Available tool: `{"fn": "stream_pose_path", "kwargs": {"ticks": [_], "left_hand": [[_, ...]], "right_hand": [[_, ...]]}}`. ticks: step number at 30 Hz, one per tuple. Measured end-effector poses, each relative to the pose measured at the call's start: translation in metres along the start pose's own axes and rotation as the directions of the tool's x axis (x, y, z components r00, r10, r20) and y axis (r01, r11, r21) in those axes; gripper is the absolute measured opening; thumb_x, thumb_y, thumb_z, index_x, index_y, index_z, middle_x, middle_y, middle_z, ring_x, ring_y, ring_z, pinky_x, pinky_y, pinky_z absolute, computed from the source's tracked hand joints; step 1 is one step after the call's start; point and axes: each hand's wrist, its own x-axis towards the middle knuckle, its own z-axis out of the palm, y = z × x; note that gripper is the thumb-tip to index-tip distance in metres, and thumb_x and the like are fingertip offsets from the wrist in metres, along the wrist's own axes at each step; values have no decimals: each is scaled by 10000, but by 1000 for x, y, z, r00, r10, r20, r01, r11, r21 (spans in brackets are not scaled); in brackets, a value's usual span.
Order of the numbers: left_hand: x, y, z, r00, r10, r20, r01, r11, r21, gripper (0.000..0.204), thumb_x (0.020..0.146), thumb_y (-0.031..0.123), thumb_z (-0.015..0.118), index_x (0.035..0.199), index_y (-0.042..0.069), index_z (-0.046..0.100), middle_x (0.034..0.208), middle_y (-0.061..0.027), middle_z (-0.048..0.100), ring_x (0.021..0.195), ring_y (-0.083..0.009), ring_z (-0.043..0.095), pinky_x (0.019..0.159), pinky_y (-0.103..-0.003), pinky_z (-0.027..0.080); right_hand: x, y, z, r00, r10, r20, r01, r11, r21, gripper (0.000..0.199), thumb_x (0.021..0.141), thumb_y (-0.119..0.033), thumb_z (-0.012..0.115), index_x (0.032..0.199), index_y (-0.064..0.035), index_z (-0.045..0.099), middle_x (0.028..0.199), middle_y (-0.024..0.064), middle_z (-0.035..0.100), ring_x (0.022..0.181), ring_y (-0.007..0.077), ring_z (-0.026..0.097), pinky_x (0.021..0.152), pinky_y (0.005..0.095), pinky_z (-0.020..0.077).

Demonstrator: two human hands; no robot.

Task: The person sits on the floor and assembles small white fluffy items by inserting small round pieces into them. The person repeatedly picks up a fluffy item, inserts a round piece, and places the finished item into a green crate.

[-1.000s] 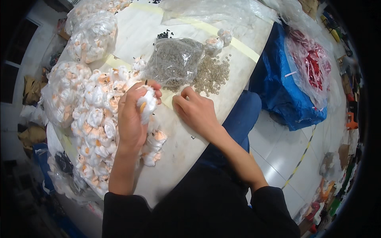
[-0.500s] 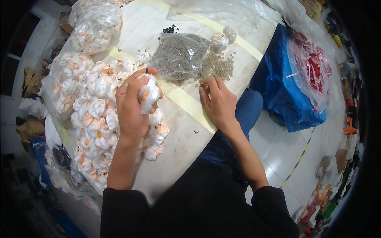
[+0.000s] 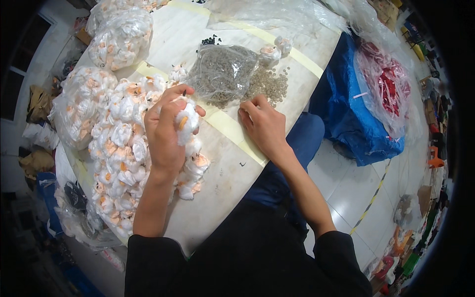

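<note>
My left hand is closed around a small white plush piece with an orange patch on its side. A thin dark peg sticks up from its top, by my index finger. My right hand rests low over the table with its fingers curled together, just in front of a scatter of small round translucent washers. Whatever its fingertips may hold is hidden. Behind that hand lies a clear plastic bag full of the same washers. To the left, many similar white and peach plush pieces lie heaped.
Clear bags packed with plush pieces stand along the table's left side. Small black parts and two plush pieces lie beyond the washers. Right of the table is a blue sack with red material in plastic.
My right hand has drawn back slightly leftward and toward me, away from the washers' near edge. My left hand keeps its hold on the plush piece, nearly still.
</note>
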Motion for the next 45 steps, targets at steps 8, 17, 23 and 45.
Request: {"fn": "stream_pose_path", "kwargs": {"ticks": [8,17,23,45], "left_hand": [[4,-11,-11,1000,27,-2,-27,1000,-3,269,939,158,584,1051,-44,721,927,-28,688,711,-34,563,642,-183,423],[7,-6,-13,999,46,5,-46,998,-37,227,940,150,577,999,-28,704,1019,-17,667,781,-20,534,680,-188,413],[9,15,-24,995,99,-25,-100,994,-35,208,950,148,570,999,-10,695,1043,1,646,718,-15,515,613,-195,403],[-8,86,-43,853,521,-35,-520,841,-151,237,940,180,627,860,-43,631,1018,-96,587,897,-156,574,805,-309,464]], "right_hand": [[-2,2,3,1000,-11,-28,11,1000,1,72,928,-142,704,960,-92,663,964,85,621,700,286,673,574,410,533],[41,-25,13,996,-78,-49,84,987,135,37,931,-141,702,961,-119,706,930,52,656,719,289,682,617,411,539],[55,-30,26,990,-59,130,51,997,61,78,926,-163,692,985,-128,728,999,80,659,807,330,689,695,456,549],[64,-4,42,940,-243,240,256,966,-25,330,938,-128,666,1238,9,653,1241,218,658,1004,448,661,818,503,531]]}}
